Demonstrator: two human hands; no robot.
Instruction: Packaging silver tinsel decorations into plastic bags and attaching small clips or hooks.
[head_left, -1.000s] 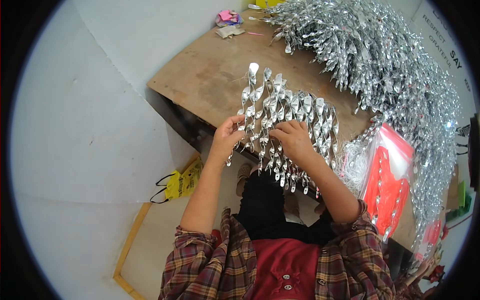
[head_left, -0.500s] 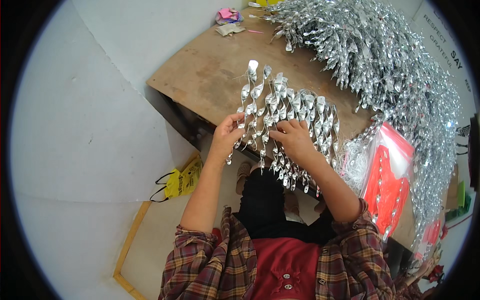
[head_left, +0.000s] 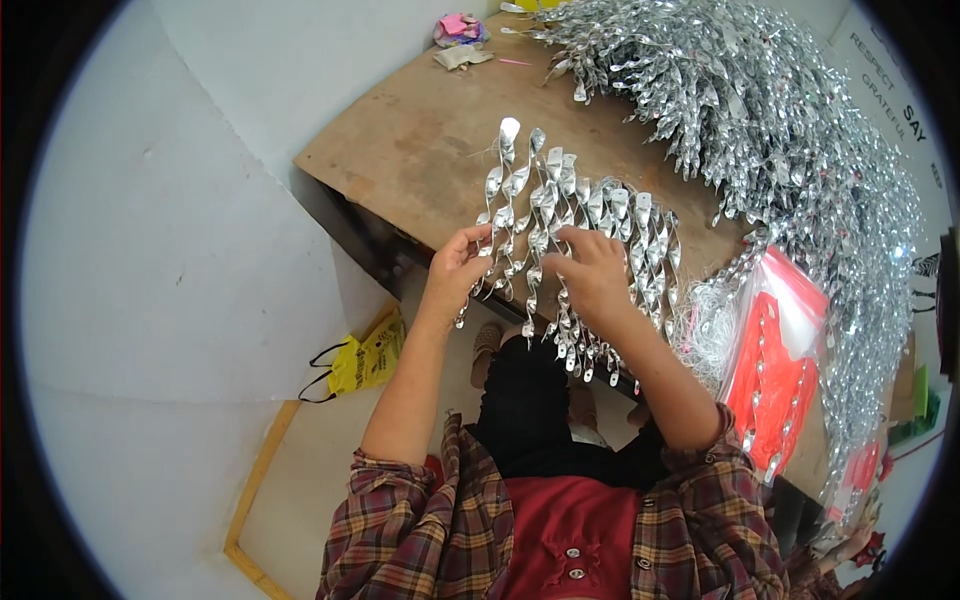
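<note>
A row of shiny silver spiral strips (head_left: 590, 215) lies side by side at the near edge of a brown wooden table (head_left: 420, 150), their lower ends hanging over the edge. My left hand (head_left: 455, 272) pinches the leftmost strips near the table edge. My right hand (head_left: 592, 275) rests on the middle of the row, fingers pressing on a strip. Both forearms come up from plaid sleeves.
A large heap of the same silver spirals (head_left: 780, 130) covers the table's far right side. A clear bag with red-orange sheets (head_left: 785, 370) lies at the right. Pink scraps (head_left: 460, 28) sit at the far edge. A yellow bag (head_left: 365, 355) lies on the floor, left.
My hands have shifted slightly along the row of strips; the strips stay in about the same place.
</note>
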